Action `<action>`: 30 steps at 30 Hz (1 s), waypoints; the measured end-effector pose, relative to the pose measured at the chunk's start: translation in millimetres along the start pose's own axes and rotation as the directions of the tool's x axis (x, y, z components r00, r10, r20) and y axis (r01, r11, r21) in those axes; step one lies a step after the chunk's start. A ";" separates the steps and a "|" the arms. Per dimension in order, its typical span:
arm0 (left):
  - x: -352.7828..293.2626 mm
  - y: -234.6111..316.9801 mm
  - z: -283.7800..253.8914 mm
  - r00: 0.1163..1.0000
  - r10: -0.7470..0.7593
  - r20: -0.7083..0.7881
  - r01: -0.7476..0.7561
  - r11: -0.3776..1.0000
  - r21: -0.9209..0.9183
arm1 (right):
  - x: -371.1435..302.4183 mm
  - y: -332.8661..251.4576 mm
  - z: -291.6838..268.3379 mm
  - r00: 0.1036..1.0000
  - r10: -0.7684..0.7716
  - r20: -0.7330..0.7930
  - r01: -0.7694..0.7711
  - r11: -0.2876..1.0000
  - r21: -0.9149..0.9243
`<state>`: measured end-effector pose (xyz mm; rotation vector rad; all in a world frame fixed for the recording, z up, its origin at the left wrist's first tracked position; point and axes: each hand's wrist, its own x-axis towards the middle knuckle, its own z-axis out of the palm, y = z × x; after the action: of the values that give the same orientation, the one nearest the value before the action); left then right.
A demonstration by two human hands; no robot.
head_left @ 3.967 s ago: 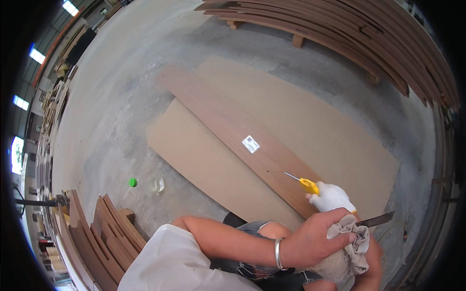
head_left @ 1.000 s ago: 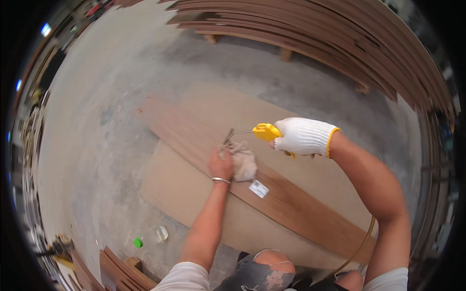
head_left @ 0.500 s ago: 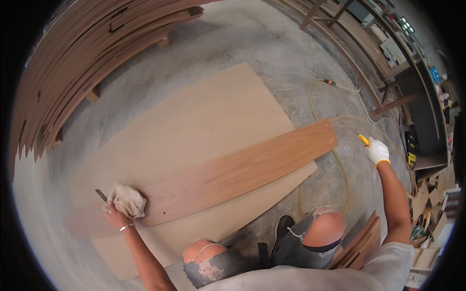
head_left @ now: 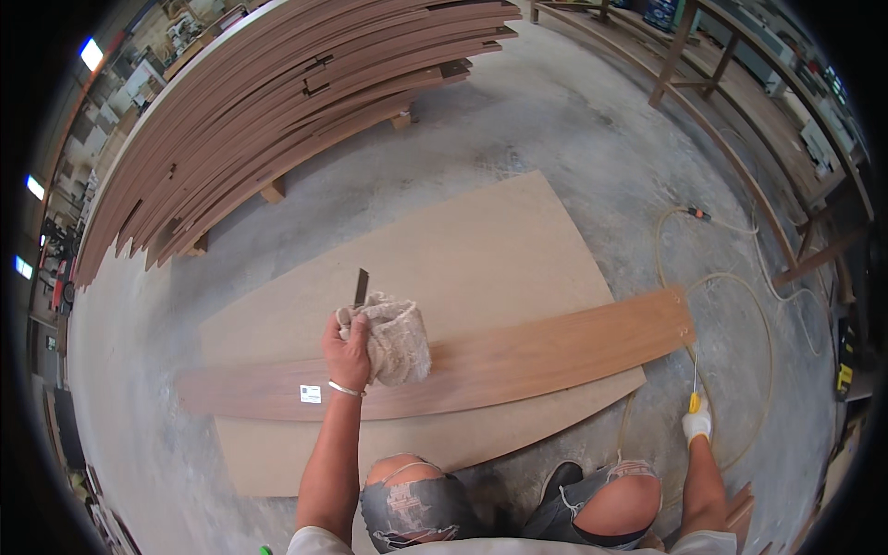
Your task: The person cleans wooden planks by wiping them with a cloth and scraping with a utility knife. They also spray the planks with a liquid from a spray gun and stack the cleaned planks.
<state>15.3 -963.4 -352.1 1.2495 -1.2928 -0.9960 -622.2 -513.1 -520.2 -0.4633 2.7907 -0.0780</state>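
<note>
A long brown wood plank point(head_left: 518, 361) lies on a large tan board point(head_left: 462, 268) on the concrete floor. My left hand point(head_left: 350, 344) is bare, with a bracelet at the wrist. It grips a crumpled pale rag point(head_left: 396, 339) and a thin dark flat tool point(head_left: 361, 285) over the plank's left part. My right hand point(head_left: 696, 424) wears a white glove and holds a yellow-handled tool point(head_left: 694, 398) just off the plank's right end. A white sticker point(head_left: 311, 394) sits on the plank near my left wrist. My knees in torn jeans point(head_left: 421, 504) are below.
A big stack of long dark wood planks point(head_left: 277, 120) rests on blocks at the back left. A pale hose point(head_left: 740, 305) loops across the floor at right. Wooden racks and benches point(head_left: 768, 120) run along the right side.
My view has swung back to the left. My left hand with the rag has moved from the plank's left end toward its middle. My right hand stays out by the plank's right end.
</note>
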 end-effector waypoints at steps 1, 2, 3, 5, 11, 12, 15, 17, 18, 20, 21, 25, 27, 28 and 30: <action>-2.6 10.8 -5.1 1.000 -0.018 0.013 0.017 0.999 0.042 | -12.4 -7.9 10.0 0.990 0.096 0.104 -0.085 0.991 -0.103; -6.3 12.3 1.5 0.999 -0.037 0.027 0.037 0.999 0.026 | -4.0 10.6 3.0 0.986 0.114 0.123 -0.089 0.977 -0.194; -8.3 7.5 -5.4 0.996 -0.067 0.061 0.065 0.997 0.034 | -12.5 5.7 7.6 0.969 0.118 0.216 -0.064 0.968 -0.243; -16.9 9.6 9.0 0.983 -0.145 0.114 0.150 0.988 -0.033 | -10.2 -7.4 -2.3 0.979 0.061 0.197 0.010 0.940 -0.342; -43.4 21.7 48.2 0.818 -0.421 0.393 0.527 0.822 -0.217 | -110.8 -243.9 -81.6 0.774 -0.631 -0.055 0.562 0.645 0.518; -46.9 26.1 61.8 0.766 -0.444 0.465 0.595 0.764 -0.251 | -137.7 -286.8 -89.6 0.642 -0.764 0.065 0.398 0.404 0.824; -57.8 21.4 82.8 0.764 -0.371 0.528 0.560 0.788 -0.255 | -226.1 -395.0 -77.9 0.198 -0.967 0.162 0.098 0.184 0.978; -59.9 25.6 85.5 0.772 -0.382 0.509 0.584 0.741 -0.331 | -251.3 -438.0 -51.8 0.027 -0.965 0.263 0.011 0.263 0.965; -62.9 23.2 80.2 0.775 -0.400 0.489 0.597 0.716 -0.362 | -276.1 -456.5 -43.2 0.001 -0.902 0.432 -0.317 0.410 0.855; -62.2 17.6 78.2 0.782 -0.473 0.405 0.619 0.658 -0.429 | -284.4 -475.0 -29.2 -0.029 -0.809 0.588 -0.475 0.528 0.704; -62.2 13.1 69.4 0.768 -0.531 0.357 0.640 0.627 -0.444 | -290.4 -476.7 -25.2 -0.042 -0.786 0.617 -0.455 0.565 0.688; -54.3 -35.4 51.2 0.794 -0.582 0.174 0.598 0.700 -0.391 | -290.0 -468.9 -24.2 -0.037 -0.747 0.663 -0.351 0.631 0.691; -32.8 -54.8 53.1 0.825 -0.539 0.170 0.565 0.795 -0.220 | -271.5 -459.0 -33.5 -0.012 -0.736 0.676 -0.347 0.637 0.688; -9.3 -61.7 58.4 0.846 -0.499 0.186 0.522 0.846 -0.106 | -259.7 -454.4 -38.3 0.024 -0.746 0.666 -0.385 0.608 0.694; 46.7 -83.9 70.7 0.936 -0.323 0.141 0.273 0.917 0.292 | -242.5 -445.7 -46.8 0.084 -0.763 0.641 -0.458 0.542 0.705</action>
<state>-40.0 -1025.6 -437.4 1.6315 -1.4448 -1.2070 -282.0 -856.3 -358.6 -0.3614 0.9050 -0.8064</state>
